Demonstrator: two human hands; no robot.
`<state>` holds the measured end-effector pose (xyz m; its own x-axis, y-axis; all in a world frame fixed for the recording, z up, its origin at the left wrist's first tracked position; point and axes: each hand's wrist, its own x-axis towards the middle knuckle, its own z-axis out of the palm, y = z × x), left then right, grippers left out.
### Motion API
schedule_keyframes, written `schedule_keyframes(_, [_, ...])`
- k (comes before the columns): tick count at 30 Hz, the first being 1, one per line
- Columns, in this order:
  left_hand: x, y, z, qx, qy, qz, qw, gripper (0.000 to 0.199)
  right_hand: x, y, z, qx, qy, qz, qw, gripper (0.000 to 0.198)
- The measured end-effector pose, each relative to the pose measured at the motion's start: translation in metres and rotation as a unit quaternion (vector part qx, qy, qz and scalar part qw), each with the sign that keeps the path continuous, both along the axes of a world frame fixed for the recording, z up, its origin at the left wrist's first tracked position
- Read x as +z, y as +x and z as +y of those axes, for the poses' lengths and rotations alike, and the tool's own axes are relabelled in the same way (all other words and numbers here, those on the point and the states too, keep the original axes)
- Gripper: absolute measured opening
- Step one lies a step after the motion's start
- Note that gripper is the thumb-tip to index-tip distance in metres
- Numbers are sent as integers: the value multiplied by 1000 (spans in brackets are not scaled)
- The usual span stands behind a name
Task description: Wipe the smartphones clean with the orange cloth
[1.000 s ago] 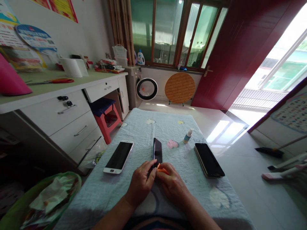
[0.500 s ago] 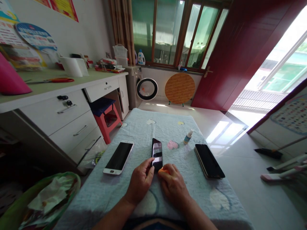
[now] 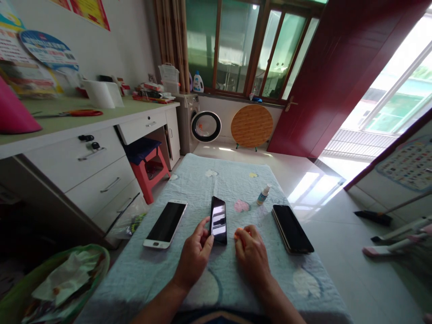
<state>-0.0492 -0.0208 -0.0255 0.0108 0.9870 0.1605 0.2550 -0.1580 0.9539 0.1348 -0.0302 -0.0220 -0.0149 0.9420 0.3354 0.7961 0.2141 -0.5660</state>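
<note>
A black smartphone [image 3: 219, 220] stands tilted near the middle of the cloth-covered table, window light reflected in its screen. My left hand [image 3: 194, 254] grips it by its lower left edge, fingers behind and thumb at the front. To the right of the phone and apart from it, my right hand [image 3: 251, 252] is closed around a small orange thing [image 3: 239, 232], mostly hidden by the fingers; it may be a cloth. A white smartphone [image 3: 165, 225] with a dark screen lies to the left. Off to the right lies a stack of dark phones [image 3: 293, 229]. Beyond my right hand stands a small spray bottle [image 3: 263, 195].
A light blue cloth [image 3: 199, 180] covers the table. On the left are a white desk [image 3: 97, 166], a red stool [image 3: 150, 173] with a dark top and a green waste basket [image 3: 104, 270]. A washing machine [image 3: 186, 121] with its door open and a round wooden tabletop [image 3: 252, 126] stand at the back.
My right hand has moved right, away from the phone's lower edge, with the orange thing still in it. The left hand and the phone have shifted slightly, showing more of the screen.
</note>
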Motion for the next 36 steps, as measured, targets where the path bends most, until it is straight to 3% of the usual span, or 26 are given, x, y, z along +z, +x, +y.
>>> schedule_keyframes(4, [-2, -2, 1, -1, -21, -20, 1000, 58, 1, 6, 6, -3, 20, 88, 996, 22])
schedule_keyframes(8, [-1, -2, 3, -14, -43, -32, 998, 62, 3, 1, 6, 60, 56, 153, 985, 24])
schedule_keyframes(12, [-1, -2, 4, -22, -61, -54, 996, 66, 8, -3, 5, 104, 40, 166, 980, 23])
schedule_keyframes(17, [-1, -3, 7, -29, -101, -124, 987, 77, 10, 8, 11, 32, 13, 170, 985, 21])
schedule_keyframes(20, [1, -4, 10, -39, -147, -176, 972, 80, 6, 15, 14, -29, 25, 87, 995, 24])
schedule_keyframes(24, [5, -5, 13, -46, -214, -232, 948, 68, -2, 15, 12, -104, 86, -16, 991, 23])
schedule_keyframes(28, [11, -5, 14, -55, -275, -288, 916, 55, -1, 10, 9, -91, 114, -20, 989, 23])
schedule_keyframes(31, [15, -4, 12, -58, -302, -310, 900, 50, 6, 7, 9, -59, 96, 19, 993, 22])
schedule_keyframes(36, [14, 5, 6, -91, -274, -307, 907, 49, 12, -2, 15, -51, 49, 61, 996, 40])
